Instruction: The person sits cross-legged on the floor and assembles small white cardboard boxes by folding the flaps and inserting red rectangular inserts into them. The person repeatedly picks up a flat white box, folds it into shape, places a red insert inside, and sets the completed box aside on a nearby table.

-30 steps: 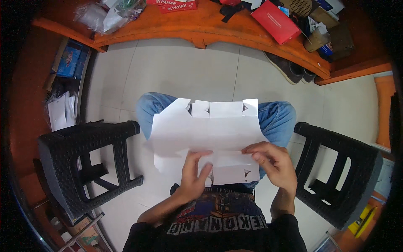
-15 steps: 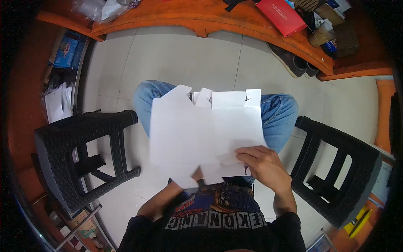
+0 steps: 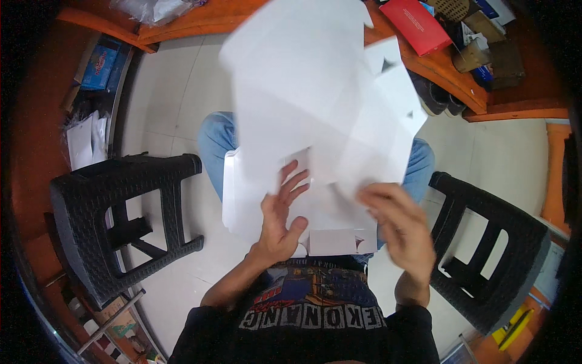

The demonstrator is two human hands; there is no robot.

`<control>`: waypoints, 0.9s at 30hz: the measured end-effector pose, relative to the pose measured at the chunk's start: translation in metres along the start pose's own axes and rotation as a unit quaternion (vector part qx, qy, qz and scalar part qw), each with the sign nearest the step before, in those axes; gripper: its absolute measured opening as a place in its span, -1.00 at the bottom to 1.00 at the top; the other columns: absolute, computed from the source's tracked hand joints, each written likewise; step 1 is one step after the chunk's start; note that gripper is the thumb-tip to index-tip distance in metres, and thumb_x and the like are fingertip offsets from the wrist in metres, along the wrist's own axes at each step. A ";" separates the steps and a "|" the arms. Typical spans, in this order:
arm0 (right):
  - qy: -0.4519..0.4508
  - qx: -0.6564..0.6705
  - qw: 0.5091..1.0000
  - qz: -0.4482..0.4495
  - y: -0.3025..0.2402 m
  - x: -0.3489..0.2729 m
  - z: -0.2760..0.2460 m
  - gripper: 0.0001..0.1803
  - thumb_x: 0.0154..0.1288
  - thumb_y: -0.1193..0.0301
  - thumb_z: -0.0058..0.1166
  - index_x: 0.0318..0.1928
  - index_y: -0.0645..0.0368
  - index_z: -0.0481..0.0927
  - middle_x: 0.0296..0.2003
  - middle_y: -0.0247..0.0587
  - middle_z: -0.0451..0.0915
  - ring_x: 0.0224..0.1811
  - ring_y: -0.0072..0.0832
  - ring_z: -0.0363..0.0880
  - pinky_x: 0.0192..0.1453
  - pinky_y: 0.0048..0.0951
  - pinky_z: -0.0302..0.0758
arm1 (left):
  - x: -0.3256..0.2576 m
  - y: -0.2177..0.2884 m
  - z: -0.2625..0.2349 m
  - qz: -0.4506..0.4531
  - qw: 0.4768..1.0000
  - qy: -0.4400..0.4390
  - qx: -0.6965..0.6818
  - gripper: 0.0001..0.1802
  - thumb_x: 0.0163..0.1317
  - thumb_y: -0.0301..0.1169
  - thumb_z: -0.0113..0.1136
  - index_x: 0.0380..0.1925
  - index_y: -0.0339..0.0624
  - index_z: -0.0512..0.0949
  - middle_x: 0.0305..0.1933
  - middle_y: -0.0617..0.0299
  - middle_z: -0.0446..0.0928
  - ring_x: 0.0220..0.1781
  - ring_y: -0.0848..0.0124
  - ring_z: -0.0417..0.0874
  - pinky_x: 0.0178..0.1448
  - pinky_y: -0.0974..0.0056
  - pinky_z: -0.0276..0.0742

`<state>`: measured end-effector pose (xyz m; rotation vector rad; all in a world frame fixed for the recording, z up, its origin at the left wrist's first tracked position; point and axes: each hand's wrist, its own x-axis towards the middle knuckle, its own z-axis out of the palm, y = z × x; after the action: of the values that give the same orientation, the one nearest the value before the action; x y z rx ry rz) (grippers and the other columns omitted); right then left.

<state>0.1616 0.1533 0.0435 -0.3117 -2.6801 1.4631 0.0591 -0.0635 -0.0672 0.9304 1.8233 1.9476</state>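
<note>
Now your left hand point(image 3: 280, 221) lies flat with its fingers spread on the white card point(image 3: 254, 200) in your lap. It presses on the card and does not grip it. Your right hand point(image 3: 397, 227) is blurred, so you cannot tell for sure how it holds. It seems to have the low edge of a big white sheet point(image 3: 303, 85) that stands up in front of you, tilted away over your knees. That sheet is blurred too, and it has cut flaps along its right side. More white card lies under it on your blue jeans point(image 3: 213, 142), with a small folded flap point(image 3: 330, 241) close to your shirt.

A black stool point(image 3: 121, 212) stands at your left and another black stool point(image 3: 491, 255) at your right. A wooden bench point(image 3: 200, 21) curves along the top, with a red box point(image 3: 419, 24) on it.
</note>
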 end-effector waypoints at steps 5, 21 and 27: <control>-0.029 0.162 0.977 0.138 0.023 0.001 0.051 -0.73 0.39 0.57 0.19 0.08 0.32 0.67 -0.04 -0.07 0.72 -0.04 -0.33 0.69 0.11 -0.36 0.59 | -0.003 -0.025 -0.001 -0.008 0.999 0.048 -0.014 -0.49 0.56 -0.36 0.01 0.44 -0.18 0.24 0.53 -0.15 0.14 0.46 -0.02 0.30 0.60 -0.09 0.05; 0.101 0.302 0.922 0.220 0.049 -0.011 0.102 -0.76 0.44 0.41 0.27 0.01 0.30 0.67 -0.17 -0.23 0.73 -0.17 -0.62 0.58 -0.04 -0.53 0.50 | 0.017 -0.023 -0.003 0.067 0.979 0.006 0.193 -0.68 0.26 -0.62 0.40 -0.01 -0.23 0.58 -0.01 0.15 0.64 -0.04 0.33 0.60 0.18 0.27 0.42; 0.116 0.261 0.935 0.211 0.036 -0.005 0.083 -0.76 0.45 0.41 0.27 0.01 0.30 0.69 -0.25 -0.33 0.70 -0.36 -0.73 0.48 -0.33 -0.63 0.40 | 0.021 -0.022 0.005 -0.045 0.983 0.173 0.038 -0.77 0.47 -0.58 0.15 0.05 -0.20 0.40 0.02 0.22 0.40 0.03 0.46 0.41 0.14 0.36 0.36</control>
<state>0.1581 0.1031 -0.0317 -0.9815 -2.0148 2.0235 0.0420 -0.0434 -0.0840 0.5415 2.0994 2.0973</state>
